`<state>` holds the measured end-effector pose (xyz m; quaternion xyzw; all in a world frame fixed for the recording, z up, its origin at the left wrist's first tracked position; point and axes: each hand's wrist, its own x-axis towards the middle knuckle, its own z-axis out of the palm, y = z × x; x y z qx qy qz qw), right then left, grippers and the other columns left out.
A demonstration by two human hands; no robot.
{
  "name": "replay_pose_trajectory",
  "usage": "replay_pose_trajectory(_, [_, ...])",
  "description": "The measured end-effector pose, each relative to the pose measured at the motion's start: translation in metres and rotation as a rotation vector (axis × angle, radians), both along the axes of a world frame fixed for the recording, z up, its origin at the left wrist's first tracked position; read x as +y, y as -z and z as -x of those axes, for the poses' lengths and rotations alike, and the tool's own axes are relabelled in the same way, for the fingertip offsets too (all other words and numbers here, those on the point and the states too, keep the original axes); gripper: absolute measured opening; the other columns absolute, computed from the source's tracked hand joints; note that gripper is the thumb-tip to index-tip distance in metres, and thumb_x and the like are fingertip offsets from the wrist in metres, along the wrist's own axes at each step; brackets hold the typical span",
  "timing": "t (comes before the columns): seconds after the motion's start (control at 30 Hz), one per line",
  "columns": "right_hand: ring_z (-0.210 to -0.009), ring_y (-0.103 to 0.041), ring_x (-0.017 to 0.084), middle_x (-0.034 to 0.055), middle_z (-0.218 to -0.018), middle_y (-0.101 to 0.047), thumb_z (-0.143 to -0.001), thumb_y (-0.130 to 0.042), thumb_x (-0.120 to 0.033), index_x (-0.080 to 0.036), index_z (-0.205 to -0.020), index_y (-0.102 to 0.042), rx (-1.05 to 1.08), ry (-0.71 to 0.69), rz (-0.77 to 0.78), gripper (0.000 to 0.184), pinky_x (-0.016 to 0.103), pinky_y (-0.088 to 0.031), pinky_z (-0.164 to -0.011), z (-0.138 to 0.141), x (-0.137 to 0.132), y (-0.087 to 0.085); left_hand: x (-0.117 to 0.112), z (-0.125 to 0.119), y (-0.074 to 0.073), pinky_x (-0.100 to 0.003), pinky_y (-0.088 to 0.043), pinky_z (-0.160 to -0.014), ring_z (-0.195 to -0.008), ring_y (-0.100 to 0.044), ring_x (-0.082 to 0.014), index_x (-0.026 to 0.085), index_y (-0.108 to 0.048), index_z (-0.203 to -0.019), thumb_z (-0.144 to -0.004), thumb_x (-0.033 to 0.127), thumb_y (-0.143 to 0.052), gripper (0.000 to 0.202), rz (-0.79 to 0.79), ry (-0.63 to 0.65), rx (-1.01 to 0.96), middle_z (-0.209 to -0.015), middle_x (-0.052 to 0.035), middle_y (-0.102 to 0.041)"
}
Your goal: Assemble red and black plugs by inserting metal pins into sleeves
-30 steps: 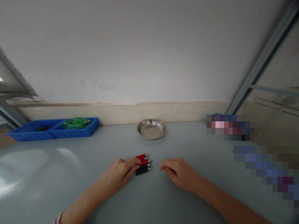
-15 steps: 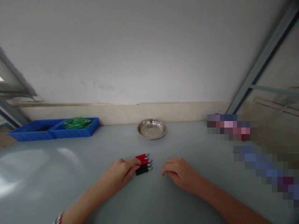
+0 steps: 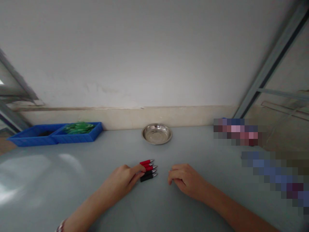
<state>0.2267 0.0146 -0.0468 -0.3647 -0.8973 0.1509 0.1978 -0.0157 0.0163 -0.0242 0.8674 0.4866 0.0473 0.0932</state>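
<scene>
In the middle of the grey table, several short pens with silver tips lie side by side, pointing right: red pens [image 3: 145, 162] at the back and black pens [image 3: 148, 177] in front. My left hand [image 3: 125, 176] reaches in from the left with thumb and forefinger closed over the row, covering its left part. How many pens those fingers grip is hidden. To the right of the tips, apart from them, my right hand [image 3: 184, 178] rests on the table with its fingers curled in and nothing visible in them.
A round steel dish [image 3: 156, 142] stands behind the pens near the wall. At the back left are two joined blue trays [image 3: 74, 138], one with green pieces [image 3: 80, 127], the other with dark pieces [image 3: 45, 132]. Blurred patches cover things at the right.
The fingers of my right hand have curled in slightly. My left hand and the pens have hardly moved.
</scene>
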Motion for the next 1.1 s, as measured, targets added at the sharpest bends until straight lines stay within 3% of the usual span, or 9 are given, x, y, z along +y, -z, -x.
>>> replay_pose_trajectory(0.4, [-0.062,-0.052,0.012,0.0012,-0.065,-0.058,-0.069,-0.04,0.0,-0.017,-0.071,-0.066,0.005,-0.013,-0.016,0.031,0.022,-0.037,-0.063,0.0,0.0009,0.0026,-0.0005,-0.0006,-0.0035,-0.022,-0.045,-0.06,-0.065,-0.063,-0.0154,0.025,-0.059,-0.103,-0.087,0.034,-0.035,0.03,-0.011,-0.014,-0.078,-0.078,-0.0003,-0.069])
replay_pose_trajectory(1.1, [-0.062,-0.052,0.013,0.0022,-0.066,-0.059,-0.069,-0.042,0.0,-0.016,-0.071,-0.066,0.003,-0.002,0.0,0.029,0.022,-0.037,-0.063,0.001,-0.0003,-0.0001,-0.0002,0.0011,0.0001,-0.024,-0.043,-0.061,-0.068,-0.063,-0.0173,0.025,-0.056,-0.108,-0.089,0.035,-0.031,0.033,0.001,-0.017,0.021,-0.082,-0.0028,-0.068])
